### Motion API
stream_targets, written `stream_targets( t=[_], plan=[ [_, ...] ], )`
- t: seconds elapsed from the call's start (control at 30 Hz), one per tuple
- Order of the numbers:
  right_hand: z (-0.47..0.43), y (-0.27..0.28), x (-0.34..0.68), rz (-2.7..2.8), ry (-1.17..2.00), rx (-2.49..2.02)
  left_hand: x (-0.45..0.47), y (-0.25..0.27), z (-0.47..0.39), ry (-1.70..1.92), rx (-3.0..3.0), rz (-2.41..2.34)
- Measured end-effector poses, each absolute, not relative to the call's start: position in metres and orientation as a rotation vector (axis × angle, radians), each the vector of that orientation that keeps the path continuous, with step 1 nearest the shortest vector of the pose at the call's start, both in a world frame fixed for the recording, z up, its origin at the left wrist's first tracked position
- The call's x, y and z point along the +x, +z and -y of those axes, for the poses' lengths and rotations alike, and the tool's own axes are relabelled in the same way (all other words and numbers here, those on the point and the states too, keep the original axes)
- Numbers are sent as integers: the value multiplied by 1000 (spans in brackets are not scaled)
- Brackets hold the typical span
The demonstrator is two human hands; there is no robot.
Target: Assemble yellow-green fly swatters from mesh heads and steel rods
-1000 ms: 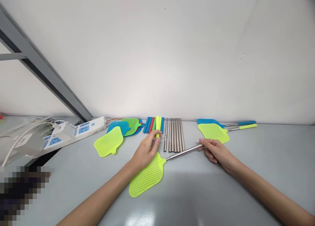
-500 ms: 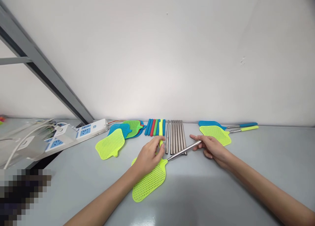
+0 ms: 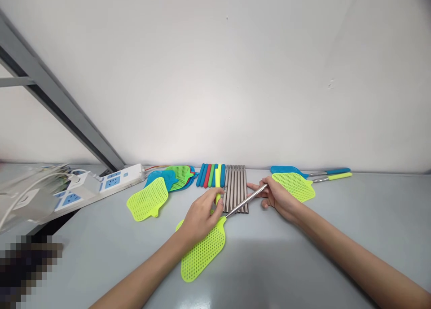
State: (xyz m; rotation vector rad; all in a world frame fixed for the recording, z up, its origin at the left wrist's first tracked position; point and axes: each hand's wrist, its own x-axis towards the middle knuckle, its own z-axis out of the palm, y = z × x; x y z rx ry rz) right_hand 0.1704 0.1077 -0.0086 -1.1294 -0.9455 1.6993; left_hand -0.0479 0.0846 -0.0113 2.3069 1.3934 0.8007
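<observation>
Metal rod (image 3: 248, 200) in the right hand (image 3: 279, 197) — yellow grip (image 3: 217, 180) in the left hand (image 3: 202, 213), apparently a narrow pinch.

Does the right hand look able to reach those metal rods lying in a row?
Probably yes: the right hand is close beside the metal rods with nothing visible between, though it holds the swatter shaft.

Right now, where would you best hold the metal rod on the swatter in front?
Probably by the thick end of the metal rod, coming from the right, where the right hand pinches it: the rod slants rightward, away from the yellow-green mesh head, and narrows where it meets that head.
</observation>
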Motion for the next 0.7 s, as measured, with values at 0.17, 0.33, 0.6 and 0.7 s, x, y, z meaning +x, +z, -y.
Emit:
stream_targets(
  t=[0.17, 0.33, 0.6, 0.7],
  plan=[
    [-109, -9, 168, 936, 1728, -1092, -49, -11, -84, 806, 2277, -1405],
    [-111, -10, 167, 897, 1755, -1070, -49, -12, -85, 791, 2280, -1399],
    [-111, -12, 166, 864, 1737, -1054, -49, -9, -83, 798, 2254, -1365],
    [-110, -13, 167, 870, 1728, -1044, -48, -8, -82, 762, 2276, -1269]
  ],
)
